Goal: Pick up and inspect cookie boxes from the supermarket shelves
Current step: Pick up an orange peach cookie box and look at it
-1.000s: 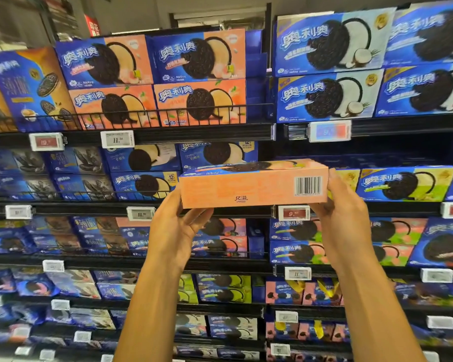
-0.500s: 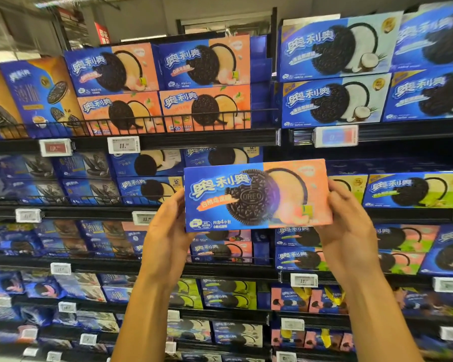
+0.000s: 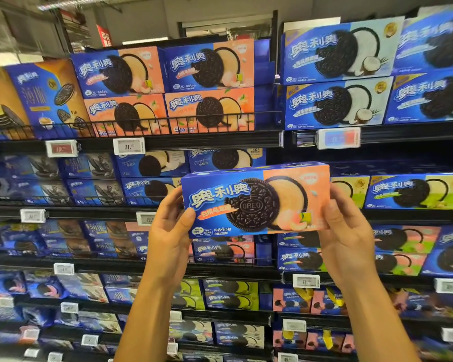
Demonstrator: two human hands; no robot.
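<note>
Facing camera, cookie box (image 3: 255, 202) between hands (image 3: 256, 231).

A rectangular blue-and-peach cardboard cookie box (image 3: 255, 201) is held off the shelves, front face toward the camera, long side nearly level, tipped slightly up toward 3 o'clock.

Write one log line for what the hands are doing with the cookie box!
step: inspect | left hand: grips left end of peach cookie box | right hand: grips right end | box front faces camera | shelves behind
</note>
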